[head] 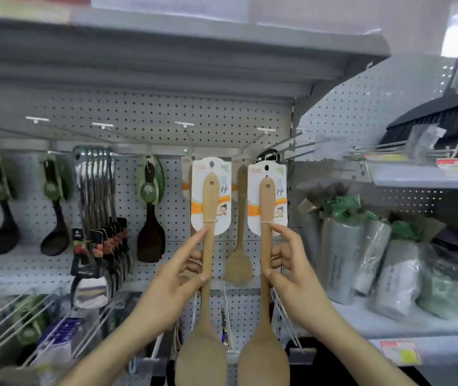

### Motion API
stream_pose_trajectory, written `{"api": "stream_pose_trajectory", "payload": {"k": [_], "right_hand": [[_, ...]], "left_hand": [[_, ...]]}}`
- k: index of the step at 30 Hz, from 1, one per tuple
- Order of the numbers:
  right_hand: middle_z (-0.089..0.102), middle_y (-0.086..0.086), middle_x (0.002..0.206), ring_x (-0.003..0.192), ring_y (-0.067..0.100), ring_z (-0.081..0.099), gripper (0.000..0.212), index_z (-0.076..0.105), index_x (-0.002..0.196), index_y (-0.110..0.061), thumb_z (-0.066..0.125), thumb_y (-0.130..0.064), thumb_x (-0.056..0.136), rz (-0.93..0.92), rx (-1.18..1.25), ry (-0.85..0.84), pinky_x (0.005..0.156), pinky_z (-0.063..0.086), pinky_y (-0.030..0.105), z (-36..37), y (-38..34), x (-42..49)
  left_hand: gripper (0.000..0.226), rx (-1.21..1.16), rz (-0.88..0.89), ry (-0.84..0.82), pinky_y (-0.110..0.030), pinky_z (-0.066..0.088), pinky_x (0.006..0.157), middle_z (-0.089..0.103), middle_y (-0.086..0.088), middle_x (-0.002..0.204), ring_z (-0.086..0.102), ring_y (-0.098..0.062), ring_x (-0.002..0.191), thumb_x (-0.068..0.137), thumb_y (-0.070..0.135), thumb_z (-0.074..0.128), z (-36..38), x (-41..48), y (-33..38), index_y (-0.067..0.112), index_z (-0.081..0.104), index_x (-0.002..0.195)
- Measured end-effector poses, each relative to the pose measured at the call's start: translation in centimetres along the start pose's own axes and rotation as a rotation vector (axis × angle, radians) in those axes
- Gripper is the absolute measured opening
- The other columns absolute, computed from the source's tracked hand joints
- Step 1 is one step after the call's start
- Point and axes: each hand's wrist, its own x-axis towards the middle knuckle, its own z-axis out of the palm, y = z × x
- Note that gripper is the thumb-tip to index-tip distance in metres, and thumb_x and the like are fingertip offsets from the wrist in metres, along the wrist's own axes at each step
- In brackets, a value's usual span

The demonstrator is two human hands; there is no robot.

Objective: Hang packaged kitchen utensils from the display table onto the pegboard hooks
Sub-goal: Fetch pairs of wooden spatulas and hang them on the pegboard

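Two wooden spoons on white and orange cards are held up in front of the pegboard [166, 112]. My left hand [174, 277] grips the handle of the left spoon [208, 274]; its card [222, 196] sits at a hook near the card's top hole. My right hand [289, 271] pinches the handle of the right spoon [265, 274], whose card [279, 196] is level with the other. A wooden spatula [239, 246] hangs between and behind them. Whether the cards rest on the hooks, I cannot tell.
Black ladles [2, 232], a row of steel utensils [96, 218] and a dark rice paddle [151, 238] hang to the left. Bare hooks [305, 143] jut out at upper right. Wrapped rolls [361, 260] stand on the right shelf. Wire hooks with packs fill the lower left.
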Motion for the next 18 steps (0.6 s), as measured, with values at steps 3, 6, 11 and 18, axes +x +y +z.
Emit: {"api": "stream_pose_trajectory", "payload": {"k": [3,6,11,18], "right_hand": [[0.06,-0.017,0.104,0.102,0.015,0.062,0.087,0.034,0.155,-0.055,0.061,0.005,0.098,-0.033,0.012,-0.009,0.091,0.057,0.04,-0.4,-0.1,0.9],[0.059,-0.016,0.104,0.1,0.015,0.062,0.087,0.034,0.155,-0.055,0.061,0.005,0.099,-0.034,0.027,-0.028,0.094,0.058,0.046,-0.5,-0.2,1.4],[0.06,-0.015,0.103,0.103,0.017,0.064,0.089,0.033,0.157,-0.056,0.061,0.004,0.099,-0.022,0.053,-0.039,0.096,0.059,0.056,-0.1,0.2,2.1],[0.06,-0.016,0.103,0.1,0.015,0.064,0.09,0.032,0.158,-0.056,0.062,0.005,0.098,-0.023,0.065,-0.034,0.094,0.061,0.054,0.2,1.3,3.4]], "left_hand": [[0.077,0.012,0.004,0.028,-0.023,0.052,0.1,0.057,0.017,0.114,0.063,-0.016,0.106,0.103,0.015,0.069,-0.2,-0.1,0.4,0.063,0.038,0.155],[0.078,0.018,-0.006,0.056,-0.018,0.051,0.098,0.057,0.018,0.113,0.063,-0.014,0.106,0.103,0.013,0.069,-0.3,-0.5,0.7,0.063,0.039,0.154],[0.079,0.027,-0.009,0.083,-0.026,0.055,0.098,0.057,0.017,0.111,0.061,-0.016,0.105,0.103,0.008,0.067,-0.9,-0.8,1.1,0.064,0.041,0.153],[0.079,0.054,-0.019,0.093,-0.027,0.056,0.099,0.057,0.021,0.113,0.061,-0.013,0.107,0.104,0.01,0.067,-1.2,-0.4,0.8,0.067,0.04,0.152]]}}
